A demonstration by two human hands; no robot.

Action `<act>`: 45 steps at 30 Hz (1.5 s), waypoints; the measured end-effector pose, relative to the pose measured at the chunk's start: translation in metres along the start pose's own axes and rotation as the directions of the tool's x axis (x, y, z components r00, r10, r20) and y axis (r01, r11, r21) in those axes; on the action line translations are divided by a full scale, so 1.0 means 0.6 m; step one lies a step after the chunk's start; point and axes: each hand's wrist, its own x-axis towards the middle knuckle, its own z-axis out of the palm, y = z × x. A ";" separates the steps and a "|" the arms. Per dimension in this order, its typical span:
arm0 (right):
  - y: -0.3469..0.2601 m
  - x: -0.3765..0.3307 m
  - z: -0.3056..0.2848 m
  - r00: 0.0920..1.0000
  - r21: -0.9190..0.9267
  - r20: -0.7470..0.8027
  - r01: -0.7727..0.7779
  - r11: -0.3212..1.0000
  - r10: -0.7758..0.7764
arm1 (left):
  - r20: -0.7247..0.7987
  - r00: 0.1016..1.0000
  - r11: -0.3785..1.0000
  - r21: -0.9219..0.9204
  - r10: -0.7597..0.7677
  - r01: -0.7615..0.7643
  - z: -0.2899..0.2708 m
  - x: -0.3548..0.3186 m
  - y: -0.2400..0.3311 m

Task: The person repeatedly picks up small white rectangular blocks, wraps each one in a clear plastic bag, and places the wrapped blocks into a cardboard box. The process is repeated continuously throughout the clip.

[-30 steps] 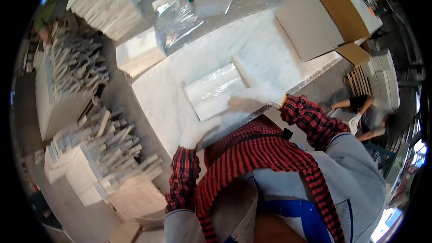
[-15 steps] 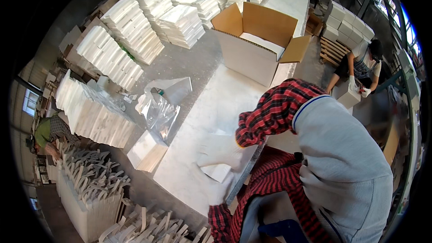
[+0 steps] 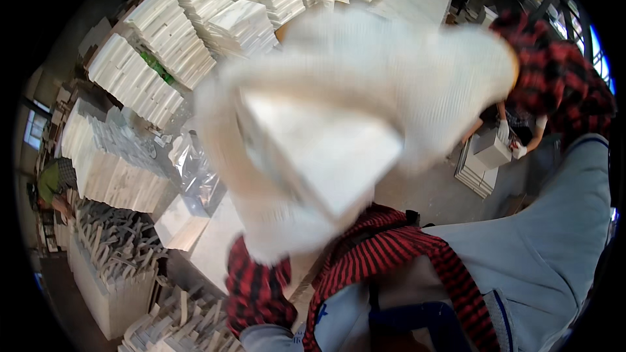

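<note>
Head cam, going left to right: at the far edge there's a person in a green top (image 3: 49, 179) bent beside a box-shaped bundle of pale panels with thin grey-white strips (image 3: 120, 238) heaped on top. Behind that, tall stacks of thin white stone tiles (image 3: 134, 81) run up and across. Next comes a crumpled clear plastic bag (image 3: 195, 166), with a squared white stone block (image 3: 182, 221) just in front of it, near a pale, flat-topped table (image 3: 218, 241).

Then the left hand (image 3: 277, 225), in a white knit glove, fingers curled in, gripping the lower left side of a flat-faced, sharp-cornered white block (image 3: 329, 146). That block's held up close to the lens, middle of the view. One corner points down toward the wearer, another off to the right; its longest visible edge slants from upper left to lower right. Can't tell the true long axis, gloves cover too much. It looks smooth and bright on the face, shadier along the narrow left side, all motion-blurred.

Right hand (image 3: 433, 85), same kind of glove, is wrapped over the block's upper side, gripping it too. Far right, a co-worker in white gloves handles a pale box (image 3: 493, 148).
</note>
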 end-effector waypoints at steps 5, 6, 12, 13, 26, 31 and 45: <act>0.219 -0.026 -0.032 0.996 0.024 -0.024 0.082 0.996 -0.081 | -0.020 0.963 0.961 -0.065 0.267 -0.268 0.110 0.255 -0.057; 0.264 -0.021 -0.019 0.992 0.010 -0.045 0.122 0.992 -0.122 | -0.016 0.966 0.966 -0.025 0.258 -0.259 0.116 0.284 -0.063; 0.423 -0.011 0.085 0.973 0.266 0.231 -0.080 0.961 0.017 | 0.036 0.997 0.982 0.178 -0.072 0.064 0.170 0.332 -0.176; 0.442 -0.008 0.101 0.975 0.229 0.218 -0.016 0.973 -0.036 | 0.031 0.989 0.942 0.311 -0.145 0.128 0.174 0.335 -0.175; 0.476 0.040 0.245 0.881 0.112 0.450 0.109 0.988 -0.148 | 0.083 0.841 0.411 0.895 -0.534 0.172 0.188 0.325 -0.197; 0.462 0.049 0.249 0.871 0.111 0.422 0.225 0.968 -0.251 | 0.003 0.829 0.354 0.905 -0.560 0.236 0.200 0.294 -0.218; 0.469 -0.033 0.312 0.960 -0.494 0.178 0.275 0.825 -0.214 | 0.081 0.947 0.350 0.936 -0.311 0.035 0.222 0.262 -0.199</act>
